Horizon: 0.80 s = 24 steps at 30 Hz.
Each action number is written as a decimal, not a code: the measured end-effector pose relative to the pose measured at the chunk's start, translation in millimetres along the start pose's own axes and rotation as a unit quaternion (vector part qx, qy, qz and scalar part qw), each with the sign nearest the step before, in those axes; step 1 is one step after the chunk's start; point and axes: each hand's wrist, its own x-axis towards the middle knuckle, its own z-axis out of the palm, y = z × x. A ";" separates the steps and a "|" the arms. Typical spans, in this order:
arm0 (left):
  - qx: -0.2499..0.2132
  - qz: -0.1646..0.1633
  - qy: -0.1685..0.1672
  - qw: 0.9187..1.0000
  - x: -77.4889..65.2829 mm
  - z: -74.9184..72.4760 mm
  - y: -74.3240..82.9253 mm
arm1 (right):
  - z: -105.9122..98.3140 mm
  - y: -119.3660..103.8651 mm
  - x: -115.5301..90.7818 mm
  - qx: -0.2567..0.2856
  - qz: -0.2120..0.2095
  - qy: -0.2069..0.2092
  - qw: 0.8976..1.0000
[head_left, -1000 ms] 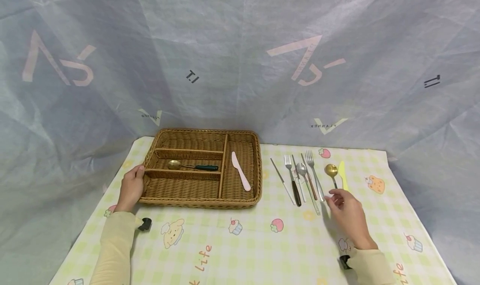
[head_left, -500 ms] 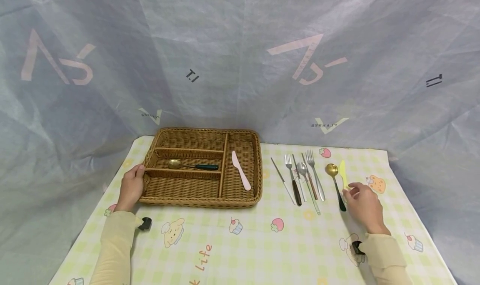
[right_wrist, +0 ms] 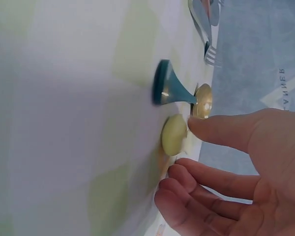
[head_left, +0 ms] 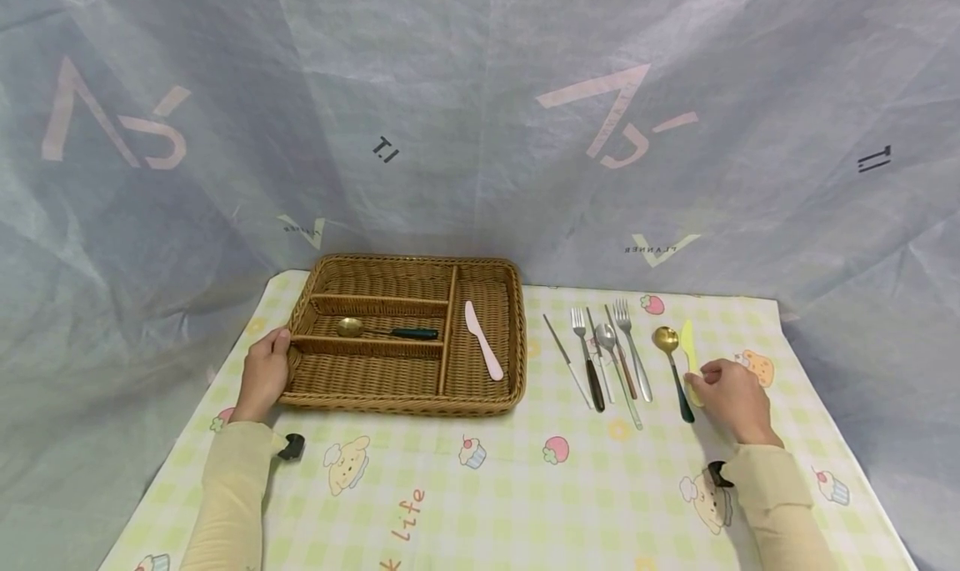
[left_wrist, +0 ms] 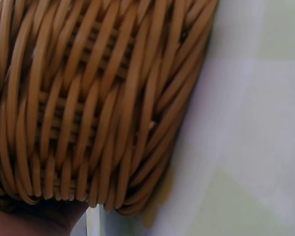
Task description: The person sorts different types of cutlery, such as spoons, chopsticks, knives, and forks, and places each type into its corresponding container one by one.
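Observation:
At the left, my left hand point(head_left: 265, 375) grips the side of a brown wicker cutlery tray point(head_left: 405, 404), thumb over the rim; the left wrist view is filled by the tray's woven wall point(left_wrist: 88, 98). On the right, my right hand point(head_left: 735, 400) has thumb and fingertips at the handle of a yellow knife point(head_left: 687, 342) lying on the cloth. In the right wrist view the knife's handle end point(right_wrist: 174, 135) shows between thumb and index finger. Just left of it lies a gold spoon point(head_left: 666, 339) with a dark green handle.
Inside the tray are a pink knife point(head_left: 483, 346) and another green-handled gold spoon point(head_left: 348, 328). Between tray and right hand lie a dark-handled fork point(head_left: 590, 375), a silver spoon point(head_left: 607, 338), a silver fork point(head_left: 633, 354) and several thin sticks point(head_left: 562, 350). A grey curtain point(head_left: 480, 137) hangs behind.
My right hand has moved right, past the green-handled gold spoon, to the yellow knife, and its fingertips have come together at the handle. The left hand and the tray stay in place.

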 end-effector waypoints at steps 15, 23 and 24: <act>-0.007 0.012 0.002 1.000 -3.0 1.2 -6.6 | -3.2 -1.4 1.6 0.009 0.040 -0.050 0.998; -0.014 0.031 0.008 0.999 0.5 -1.0 -3.9 | -6.0 -3.7 5.8 0.003 0.048 -0.055 0.997; -0.015 0.032 0.009 0.999 1.3 -1.6 -2.9 | -6.7 -4.6 7.1 0.002 0.049 -0.055 0.997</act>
